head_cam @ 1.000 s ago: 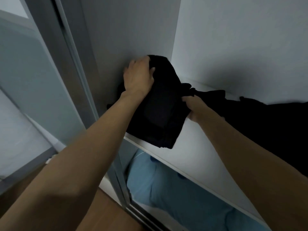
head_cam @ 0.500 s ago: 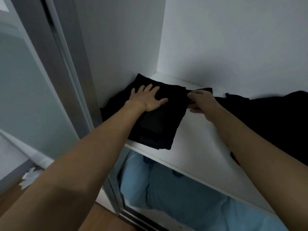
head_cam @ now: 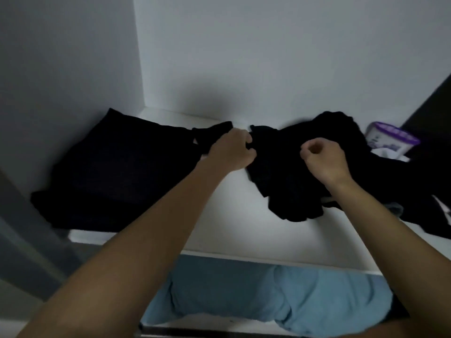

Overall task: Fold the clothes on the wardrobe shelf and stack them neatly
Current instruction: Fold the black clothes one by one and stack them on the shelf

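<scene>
A folded black garment (head_cam: 117,172) lies flat in the left corner of the white wardrobe shelf (head_cam: 231,230). To its right sits a loose, crumpled black garment (head_cam: 288,189), part of a dark pile reaching to the right edge. My left hand (head_cam: 231,152) grips the left edge of that loose garment, just right of the folded one. My right hand (head_cam: 322,159) is curled into a fist on top of the same garment and seems to bunch its cloth. The garment's lower edge hangs slightly above the shelf.
A white and purple tub (head_cam: 390,140) stands at the back right, with white cloth (head_cam: 390,153) beside it. Light blue bedding (head_cam: 292,298) fills the space below the shelf. The wardrobe side wall (head_cam: 61,81) and the door frame (head_cam: 24,240) close off the left.
Both hands have left the folded garment, which now lies flat in the corner. They have moved right onto the loose black garment, and the view has swung right too.
</scene>
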`<action>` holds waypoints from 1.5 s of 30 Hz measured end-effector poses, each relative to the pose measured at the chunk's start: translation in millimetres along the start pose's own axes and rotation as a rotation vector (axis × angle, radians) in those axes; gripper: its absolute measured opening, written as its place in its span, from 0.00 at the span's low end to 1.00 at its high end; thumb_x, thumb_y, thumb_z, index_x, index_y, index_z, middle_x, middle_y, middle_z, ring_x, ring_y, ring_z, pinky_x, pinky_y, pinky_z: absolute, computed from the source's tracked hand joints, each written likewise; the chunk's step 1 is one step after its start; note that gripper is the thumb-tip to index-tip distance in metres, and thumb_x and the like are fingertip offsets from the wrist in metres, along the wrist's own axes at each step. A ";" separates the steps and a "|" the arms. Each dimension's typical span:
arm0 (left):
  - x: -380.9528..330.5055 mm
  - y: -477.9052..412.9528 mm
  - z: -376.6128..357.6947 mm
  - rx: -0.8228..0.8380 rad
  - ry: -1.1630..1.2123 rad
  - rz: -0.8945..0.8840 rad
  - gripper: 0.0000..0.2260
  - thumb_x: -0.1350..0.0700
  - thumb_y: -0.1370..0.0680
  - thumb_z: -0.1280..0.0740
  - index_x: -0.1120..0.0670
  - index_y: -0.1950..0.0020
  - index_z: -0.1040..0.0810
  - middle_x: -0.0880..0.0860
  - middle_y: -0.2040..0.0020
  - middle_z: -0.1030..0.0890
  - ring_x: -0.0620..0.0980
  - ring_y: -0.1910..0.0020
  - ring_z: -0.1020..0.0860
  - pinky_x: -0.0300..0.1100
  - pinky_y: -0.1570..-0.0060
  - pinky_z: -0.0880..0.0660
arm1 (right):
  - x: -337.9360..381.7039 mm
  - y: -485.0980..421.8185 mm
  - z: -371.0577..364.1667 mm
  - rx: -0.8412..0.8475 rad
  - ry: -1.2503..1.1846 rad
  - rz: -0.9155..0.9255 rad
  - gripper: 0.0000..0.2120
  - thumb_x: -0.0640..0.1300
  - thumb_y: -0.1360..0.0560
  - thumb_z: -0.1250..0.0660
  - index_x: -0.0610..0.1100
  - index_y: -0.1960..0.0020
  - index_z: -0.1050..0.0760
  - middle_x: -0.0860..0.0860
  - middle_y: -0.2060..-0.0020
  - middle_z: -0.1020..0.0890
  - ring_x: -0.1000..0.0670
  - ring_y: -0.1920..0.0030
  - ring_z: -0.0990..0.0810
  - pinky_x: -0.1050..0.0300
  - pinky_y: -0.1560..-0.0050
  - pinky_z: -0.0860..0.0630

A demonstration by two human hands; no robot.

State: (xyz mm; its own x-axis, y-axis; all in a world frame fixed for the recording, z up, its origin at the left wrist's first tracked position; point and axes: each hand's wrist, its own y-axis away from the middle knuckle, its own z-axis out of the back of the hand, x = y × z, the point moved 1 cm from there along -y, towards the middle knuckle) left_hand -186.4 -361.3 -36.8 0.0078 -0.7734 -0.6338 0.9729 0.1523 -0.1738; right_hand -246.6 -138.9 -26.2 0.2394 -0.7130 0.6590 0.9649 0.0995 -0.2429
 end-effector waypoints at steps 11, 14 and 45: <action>-47.4 -19.1 -103.0 0.137 0.266 0.007 0.16 0.42 0.24 0.32 0.55 0.55 0.25 0.50 0.58 0.19 0.52 0.56 0.18 0.52 0.52 0.20 | -84.3 13.8 37.9 -0.039 0.077 -0.184 0.26 0.51 0.28 0.25 0.45 0.33 0.27 0.47 0.41 0.21 0.46 0.42 0.21 0.50 0.40 0.24; -60.2 -7.2 -102.0 -0.002 0.295 -0.022 0.14 0.49 0.20 0.34 0.56 0.60 0.27 0.53 0.63 0.22 0.54 0.62 0.21 0.51 0.58 0.21 | -88.8 11.0 39.8 -0.020 0.046 -0.167 0.21 0.50 0.26 0.27 0.46 0.35 0.26 0.49 0.44 0.22 0.49 0.46 0.22 0.55 0.45 0.26; -217.0 117.1 -141.3 -0.071 1.335 0.543 0.16 0.56 0.21 0.34 0.59 0.35 0.21 0.58 0.42 0.16 0.55 0.49 0.15 0.45 0.57 0.18 | -172.1 167.3 146.2 0.811 -1.059 -0.271 0.19 0.35 0.24 0.33 0.38 0.33 0.24 0.39 0.37 0.20 0.43 0.37 0.20 0.49 0.32 0.27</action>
State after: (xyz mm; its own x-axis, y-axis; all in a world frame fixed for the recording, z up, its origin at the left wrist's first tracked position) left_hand -106.9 -88.8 -26.1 0.1100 0.5252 -0.8438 0.9062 0.2958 0.3023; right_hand -110.6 101.9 -76.2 -0.3531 0.0578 0.9338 0.6982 0.6807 0.2218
